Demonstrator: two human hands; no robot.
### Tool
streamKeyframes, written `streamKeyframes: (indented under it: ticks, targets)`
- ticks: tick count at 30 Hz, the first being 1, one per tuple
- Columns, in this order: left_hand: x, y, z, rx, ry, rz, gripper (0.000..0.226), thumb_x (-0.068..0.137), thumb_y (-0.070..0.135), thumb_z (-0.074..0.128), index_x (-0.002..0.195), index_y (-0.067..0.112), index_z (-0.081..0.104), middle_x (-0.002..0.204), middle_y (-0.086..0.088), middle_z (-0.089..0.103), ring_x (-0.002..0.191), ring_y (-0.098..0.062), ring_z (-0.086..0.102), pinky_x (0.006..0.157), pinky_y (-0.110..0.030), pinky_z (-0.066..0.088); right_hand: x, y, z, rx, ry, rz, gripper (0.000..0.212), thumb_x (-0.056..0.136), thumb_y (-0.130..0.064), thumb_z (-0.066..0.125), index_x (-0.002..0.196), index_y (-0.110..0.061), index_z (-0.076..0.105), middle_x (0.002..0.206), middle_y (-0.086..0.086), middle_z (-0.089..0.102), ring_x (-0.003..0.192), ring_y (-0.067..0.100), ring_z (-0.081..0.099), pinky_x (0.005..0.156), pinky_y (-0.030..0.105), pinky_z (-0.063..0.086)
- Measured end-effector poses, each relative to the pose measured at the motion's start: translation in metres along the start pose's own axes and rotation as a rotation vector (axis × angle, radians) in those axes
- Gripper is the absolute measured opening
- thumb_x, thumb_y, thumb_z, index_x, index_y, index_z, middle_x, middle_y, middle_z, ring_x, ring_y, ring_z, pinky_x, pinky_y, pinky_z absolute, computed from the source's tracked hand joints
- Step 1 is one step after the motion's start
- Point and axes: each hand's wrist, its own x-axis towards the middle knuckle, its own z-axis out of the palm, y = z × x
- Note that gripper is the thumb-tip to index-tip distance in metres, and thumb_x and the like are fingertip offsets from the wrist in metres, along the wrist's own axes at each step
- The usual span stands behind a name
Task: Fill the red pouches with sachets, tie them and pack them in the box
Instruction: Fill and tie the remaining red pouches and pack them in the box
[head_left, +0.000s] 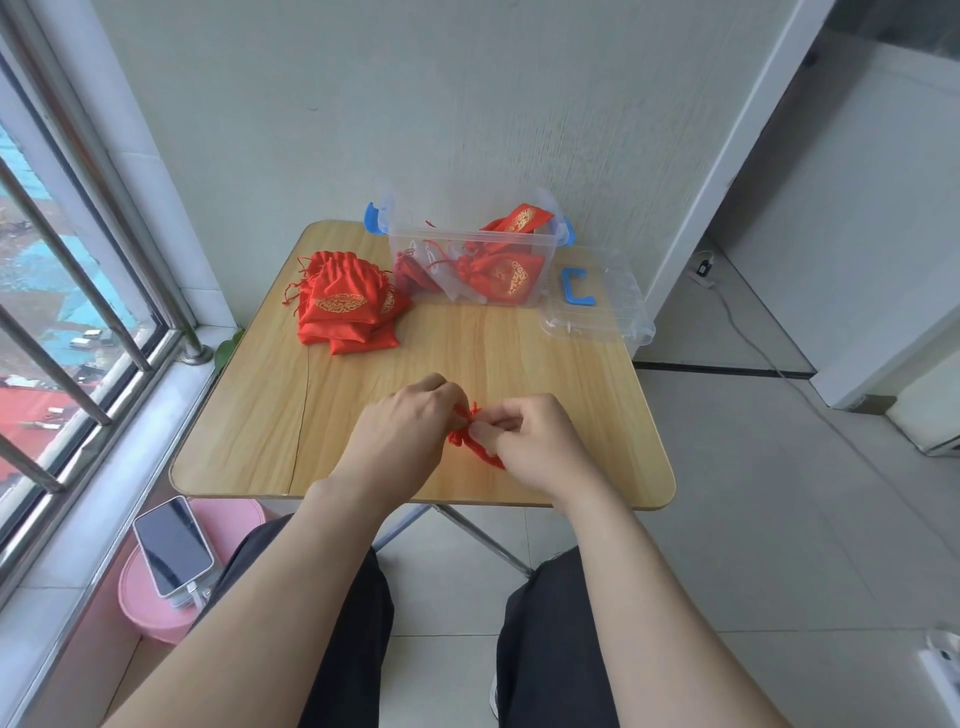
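Observation:
Over the near middle of the wooden table (270, 415) both hands work on one red pouch (475, 446), mostly hidden between them. My left hand (402, 431) pinches its red drawstring at the top. My right hand (535, 441) pinches the cord from the other side, fingers curled over the pouch. A pile of flat red pouches with gold print (345, 301) lies at the far left of the table. The clear plastic box (540, 244) with blue latches stands at the back, with several tied red pouches inside.
The box's clear lid with a blue handle (597, 306) lies to the right of the box. A phone (171, 545) rests on a pink stool (150, 608) at my left knee. A barred window runs along the left; a wall stands behind the table.

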Motion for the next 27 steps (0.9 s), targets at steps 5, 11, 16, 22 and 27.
streamKeyframes:
  ticks: [5,11,16,22,27]
  targets:
    - [0.000,-0.005,-0.003,-0.226,0.021,0.015,0.018,0.095,0.005,0.067,0.100,0.022,0.073,0.098,0.009,0.066,0.083,-0.018,0.068,0.071,-0.045,0.058,-0.010,-0.005,-0.002,0.388,-0.219,0.174,0.012,0.102,-0.016,0.072,0.105,-0.008,0.080,0.097,0.017,0.081,0.082,0.025,0.073,0.078,0.041,0.060]
    - [-0.004,0.009,-0.005,-0.400,0.353,-0.103,0.022,0.093,0.006,0.060,0.105,0.025,0.064,0.101,0.014,0.065,0.085,-0.010,0.063,0.071,-0.043,0.057,-0.002,-0.001,0.002,0.539,-0.119,0.229,0.008,0.099,-0.005,0.071,0.101,-0.003,0.078,0.081,0.009,0.068,0.071,0.016,0.060,0.071,0.031,0.049]
    - [-0.008,0.012,-0.011,-0.398,0.272,-0.001,0.010,0.081,0.022,0.072,0.088,0.028,0.070,0.094,0.015,0.062,0.085,-0.007,0.060,0.073,-0.031,0.052,-0.001,0.001,0.000,0.580,-0.089,0.236,0.015,0.099,-0.006,0.070,0.109,0.002,0.077,0.082,0.009,0.068,0.071,0.015,0.060,0.070,0.030,0.047]
    - [-0.005,0.005,-0.011,-0.369,0.222,-0.007,0.008,0.086,0.019,0.080,0.090,0.026,0.080,0.088,0.017,0.073,0.085,-0.002,0.067,0.080,-0.017,0.050,0.001,0.000,-0.002,0.688,-0.081,0.270,0.019,0.099,-0.005,0.069,0.115,0.005,0.074,0.082,0.008,0.065,0.070,0.015,0.060,0.068,0.029,0.048]
    - [-0.006,0.006,-0.010,-0.372,0.214,-0.004,0.007,0.090,0.021,0.078,0.095,0.024,0.082,0.088,0.020,0.075,0.086,0.003,0.070,0.081,-0.011,0.049,-0.001,0.000,-0.002,0.674,-0.087,0.255,0.019,0.099,-0.007,0.072,0.114,0.004,0.075,0.083,0.008,0.067,0.071,0.013,0.060,0.069,0.028,0.049]
